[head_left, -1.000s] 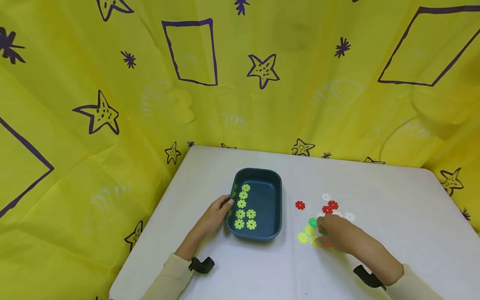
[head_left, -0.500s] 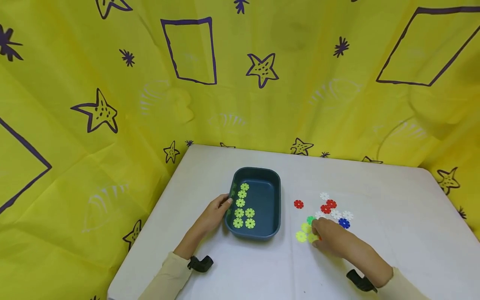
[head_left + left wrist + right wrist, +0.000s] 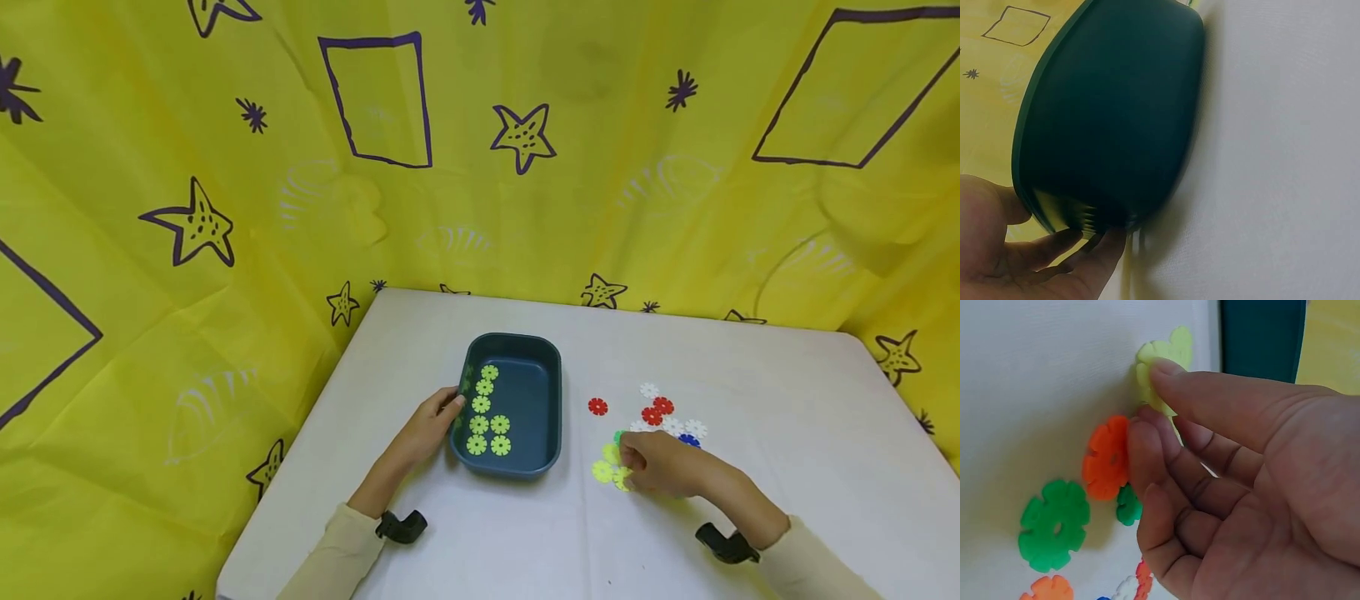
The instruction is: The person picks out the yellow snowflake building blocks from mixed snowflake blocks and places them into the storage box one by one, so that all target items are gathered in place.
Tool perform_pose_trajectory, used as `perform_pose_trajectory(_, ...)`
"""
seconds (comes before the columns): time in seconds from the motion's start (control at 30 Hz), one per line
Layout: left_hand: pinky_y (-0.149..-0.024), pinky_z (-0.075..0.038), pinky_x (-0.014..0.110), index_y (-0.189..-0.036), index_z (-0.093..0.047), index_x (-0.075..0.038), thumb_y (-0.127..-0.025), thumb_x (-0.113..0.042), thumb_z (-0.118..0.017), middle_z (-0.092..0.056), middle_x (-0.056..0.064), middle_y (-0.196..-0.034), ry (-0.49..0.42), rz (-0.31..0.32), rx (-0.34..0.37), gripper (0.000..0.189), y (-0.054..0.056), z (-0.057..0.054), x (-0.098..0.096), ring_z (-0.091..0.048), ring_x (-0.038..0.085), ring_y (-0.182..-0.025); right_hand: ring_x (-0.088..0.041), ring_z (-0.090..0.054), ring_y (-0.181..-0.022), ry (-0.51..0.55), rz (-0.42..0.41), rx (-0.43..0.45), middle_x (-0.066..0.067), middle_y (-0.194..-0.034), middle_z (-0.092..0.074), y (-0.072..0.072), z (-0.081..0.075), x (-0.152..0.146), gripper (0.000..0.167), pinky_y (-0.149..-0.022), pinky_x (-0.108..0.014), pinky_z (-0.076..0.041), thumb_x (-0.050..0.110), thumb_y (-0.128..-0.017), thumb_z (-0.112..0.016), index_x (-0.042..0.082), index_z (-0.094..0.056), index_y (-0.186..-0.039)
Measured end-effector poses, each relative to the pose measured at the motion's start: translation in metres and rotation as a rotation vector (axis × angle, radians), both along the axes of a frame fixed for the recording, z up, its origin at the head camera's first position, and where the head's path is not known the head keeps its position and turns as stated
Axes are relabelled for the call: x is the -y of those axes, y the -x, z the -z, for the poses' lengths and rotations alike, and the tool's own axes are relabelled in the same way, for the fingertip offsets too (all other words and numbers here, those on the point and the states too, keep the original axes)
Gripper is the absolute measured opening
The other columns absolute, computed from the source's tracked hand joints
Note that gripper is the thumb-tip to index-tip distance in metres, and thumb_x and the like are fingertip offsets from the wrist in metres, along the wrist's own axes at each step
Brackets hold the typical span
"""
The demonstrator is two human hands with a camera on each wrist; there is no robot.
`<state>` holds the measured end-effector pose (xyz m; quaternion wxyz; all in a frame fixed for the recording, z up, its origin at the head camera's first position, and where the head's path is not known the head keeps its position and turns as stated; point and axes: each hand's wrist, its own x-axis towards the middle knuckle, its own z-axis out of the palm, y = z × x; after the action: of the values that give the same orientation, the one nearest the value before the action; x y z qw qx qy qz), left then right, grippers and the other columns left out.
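Observation:
My left hand (image 3: 426,427) grips the left wall of a dark teal tray (image 3: 534,408), thumb at the rim and fingers against the outside, as the left wrist view shows. Several yellow-green notched plastic discs (image 3: 500,446) lie along the tray's left side and near end. Right of the tray, my right hand (image 3: 663,463) is over a loose group of the same discs. In the right wrist view its thumb and curled fingers pinch a yellow disc (image 3: 1159,353). An orange disc (image 3: 1105,459) lies by the fingertips, and a green disc (image 3: 1057,526) is farther off.
Red discs (image 3: 597,407), white discs (image 3: 696,428) and a partly hidden blue disc (image 3: 689,439) lie beyond my right hand. The white table (image 3: 525,542) backs onto a yellow patterned curtain (image 3: 465,225). Black camera mounts (image 3: 402,527) sit on both wrists.
My right hand has moved slightly left, over the yellow discs. The blue disc, hidden a second ago, came into view and is now partly covered. The left hand and tray have stayed put.

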<state>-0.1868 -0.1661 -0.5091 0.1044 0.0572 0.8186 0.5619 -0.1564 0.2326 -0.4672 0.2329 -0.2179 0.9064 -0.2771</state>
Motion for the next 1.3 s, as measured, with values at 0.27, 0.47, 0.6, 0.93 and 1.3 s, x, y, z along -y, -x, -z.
perform_pose_trajectory(0.27,-0.122,-0.035,0.060,-0.155,-0.046,0.002,-0.114,-0.035,-0.049,-0.050,0.024,-0.157,0.003,-0.008,-0.008,0.055,0.000,0.000,0.000,-0.041,0.042,-0.151,-0.014,-0.049,-0.073,0.016,0.026,0.043,0.002,-0.078,-0.053,0.002,-0.001,-0.001,0.017,-0.064,-0.024,-0.040,0.008,-0.090,-0.080,0.011,-0.063,-0.091)
perform_pose_trajectory(0.47,-0.123,-0.035,0.059,-0.155,-0.046,0.001,-0.114,-0.036,-0.047,-0.048,0.023,-0.159,0.021,-0.008,0.001,0.056,0.000,-0.002,0.000,-0.039,0.041,-0.152,-0.009,-0.046,-0.067,0.034,-0.023,0.041,0.004,-0.073,-0.050,0.004,-0.006,-0.005,0.017,-0.061,-0.023,-0.038,0.009,-0.092,-0.078,0.011,-0.063,-0.086)
perform_pose_trajectory(0.6,-0.123,-0.035,0.059,-0.155,-0.046,0.001,-0.114,-0.037,-0.046,-0.049,0.023,-0.158,0.023,-0.006,0.002,0.056,0.001,0.000,0.000,-0.039,0.041,-0.152,-0.007,-0.045,-0.064,0.050,-0.050,0.041,0.005,-0.074,-0.051,0.008,-0.013,-0.007,0.016,-0.061,-0.022,-0.039,0.009,-0.093,-0.078,0.010,-0.063,-0.086)
perform_pose_trajectory(0.93,-0.123,-0.035,0.059,-0.155,-0.046,0.001,-0.114,-0.035,-0.048,-0.049,0.023,-0.158,0.017,-0.007,-0.003,0.055,0.000,-0.002,0.000,-0.040,0.041,-0.152,-0.009,-0.049,-0.066,0.020,-0.088,-0.001,0.005,-0.071,-0.052,0.034,-0.048,-0.001,0.013,-0.062,-0.024,-0.043,0.013,-0.097,-0.075,0.011,-0.065,-0.088)
perform_pose_trajectory(1.3,-0.123,-0.035,0.058,-0.156,-0.046,0.001,-0.114,-0.034,-0.048,-0.050,0.022,-0.158,-0.007,-0.007,0.006,0.054,0.000,-0.003,0.000,-0.041,0.040,-0.151,-0.015,-0.053,-0.069,-0.066,-0.096,-0.001,0.001,-0.078,-0.057,0.064,-0.085,0.019,0.009,-0.065,-0.030,-0.046,0.016,-0.100,-0.073,0.010,-0.068,-0.095)
